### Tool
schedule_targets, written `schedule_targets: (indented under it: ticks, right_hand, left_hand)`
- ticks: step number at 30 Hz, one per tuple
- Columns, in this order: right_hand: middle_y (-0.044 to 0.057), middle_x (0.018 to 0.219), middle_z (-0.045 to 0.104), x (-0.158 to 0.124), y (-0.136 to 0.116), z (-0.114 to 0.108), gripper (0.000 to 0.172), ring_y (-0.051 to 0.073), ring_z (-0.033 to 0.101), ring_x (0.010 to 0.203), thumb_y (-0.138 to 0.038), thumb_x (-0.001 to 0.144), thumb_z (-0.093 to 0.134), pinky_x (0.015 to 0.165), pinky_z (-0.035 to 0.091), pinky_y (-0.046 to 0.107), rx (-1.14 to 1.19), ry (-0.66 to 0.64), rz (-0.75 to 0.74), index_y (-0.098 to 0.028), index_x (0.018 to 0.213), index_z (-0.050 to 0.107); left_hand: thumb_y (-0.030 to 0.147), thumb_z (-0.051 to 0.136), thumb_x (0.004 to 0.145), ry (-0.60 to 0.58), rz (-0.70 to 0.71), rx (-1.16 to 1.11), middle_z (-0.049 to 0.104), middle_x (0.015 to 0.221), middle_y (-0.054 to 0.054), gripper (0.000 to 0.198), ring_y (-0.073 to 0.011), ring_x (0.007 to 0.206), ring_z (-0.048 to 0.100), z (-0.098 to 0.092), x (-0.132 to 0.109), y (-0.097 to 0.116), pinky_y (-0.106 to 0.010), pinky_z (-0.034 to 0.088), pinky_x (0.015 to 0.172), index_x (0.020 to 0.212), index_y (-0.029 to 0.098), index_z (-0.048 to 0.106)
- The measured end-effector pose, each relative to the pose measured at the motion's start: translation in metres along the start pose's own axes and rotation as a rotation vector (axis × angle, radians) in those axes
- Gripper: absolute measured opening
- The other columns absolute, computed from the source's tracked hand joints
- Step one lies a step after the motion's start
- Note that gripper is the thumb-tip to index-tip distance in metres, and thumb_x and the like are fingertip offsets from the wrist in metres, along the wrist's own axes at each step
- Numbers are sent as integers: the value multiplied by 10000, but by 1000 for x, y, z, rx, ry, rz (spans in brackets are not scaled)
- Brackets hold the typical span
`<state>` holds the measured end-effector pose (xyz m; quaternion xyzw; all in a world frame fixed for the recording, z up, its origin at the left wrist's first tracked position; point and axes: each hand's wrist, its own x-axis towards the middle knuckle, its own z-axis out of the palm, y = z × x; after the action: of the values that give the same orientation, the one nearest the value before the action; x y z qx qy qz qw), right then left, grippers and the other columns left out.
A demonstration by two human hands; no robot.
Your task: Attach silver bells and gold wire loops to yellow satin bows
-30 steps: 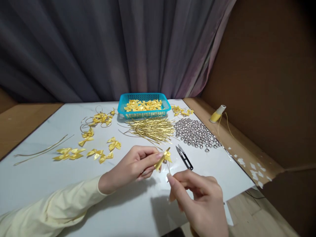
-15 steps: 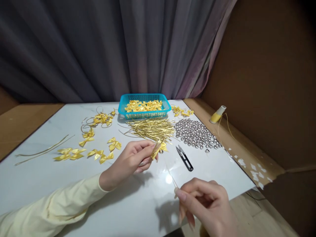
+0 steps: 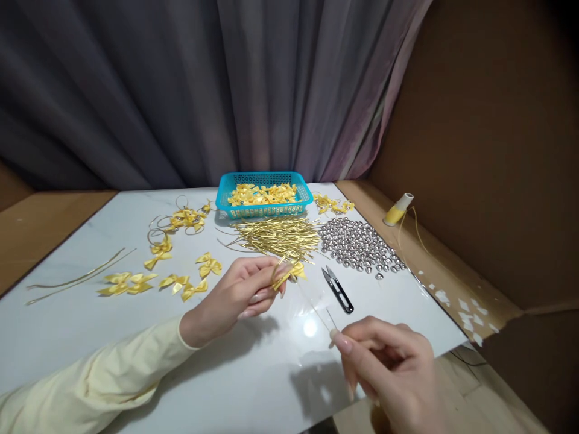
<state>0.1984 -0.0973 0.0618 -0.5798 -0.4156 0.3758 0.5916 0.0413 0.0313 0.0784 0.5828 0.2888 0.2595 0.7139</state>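
Note:
Between the thumb and fingers of my left hand (image 3: 253, 286), a yellow satin bow (image 3: 294, 272) is pinched, with a loop of gold cord at it and a small silver bead beneath. A thin thread (image 3: 313, 306) runs from the bow down to my right hand (image 3: 384, 361). My right thumb and forefinger are closed on a fine needle (image 3: 330, 316), whose thin dark shaft sticks up above the fingertips. Black thread snips (image 3: 339, 290) lie on the table between the hands, blades pointing away.
A blue basket (image 3: 219, 199) of yellow bows stands at the back. Before it lie gold cords (image 3: 275, 236) and a heap of silver beads (image 3: 357, 241). Looped bows (image 3: 187, 218) and loose bows (image 3: 126, 282) are at left. A thread cone (image 3: 398, 211) stands at right.
My right hand has moved slightly right and up, with the thread stretched from the bow. The bow in my left hand has turned, so more of its yellow ribbon shows.

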Motion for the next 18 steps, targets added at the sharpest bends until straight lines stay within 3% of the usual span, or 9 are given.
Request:
schedule_targets:
  ticks: [10,18]
  right_hand:
    - [-51,398,368,16,-5,17,252,71,274,383,-306,760,587,366,214,217,-150,-44,-212,-155,559,613]
    - [-61,415,294,17,-7,13,255,71,235,390,-299,767,568,372,186,223,-192,-105,-217,-161,555,598]
  left_hand:
    - [380,542,838,-170,-90,-21,241,399,100,348,-13,300,195,4,-4,4,-117,132,279,596,132,509]
    - [337,506,868,-219,-89,-26,257,403,99,328,-12,304,215,3,-5,4,-111,157,289,614,130,518]
